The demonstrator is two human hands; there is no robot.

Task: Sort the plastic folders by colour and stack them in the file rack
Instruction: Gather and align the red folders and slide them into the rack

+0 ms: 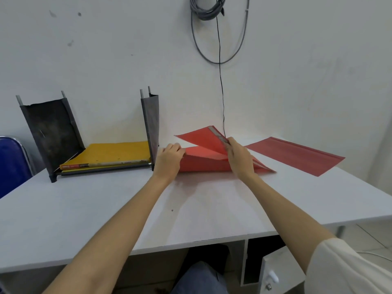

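Observation:
A black file rack (pixel 53 128) stands at the table's back left, with yellow folders (pixel 114 153) lying flat in it. To its right a red folder (pixel 203 160) lies on the table with its top cover (pixel 203 139) lifted. My right hand (pixel 237 158) pinches that cover at its spine edge. My left hand (pixel 169 160) grips the red folder's left edge, close to the rack's right wall. Another red folder (pixel 297 154) lies flat further right, apart from both hands.
The white table (pixel 106 209) meets a white wall at the back. Grey cable coils (pixel 212 9) hang on the wall and a thin black wire (pixel 221 92) drops behind the red folder. A blue chair (pixel 10 164) stands at far left.

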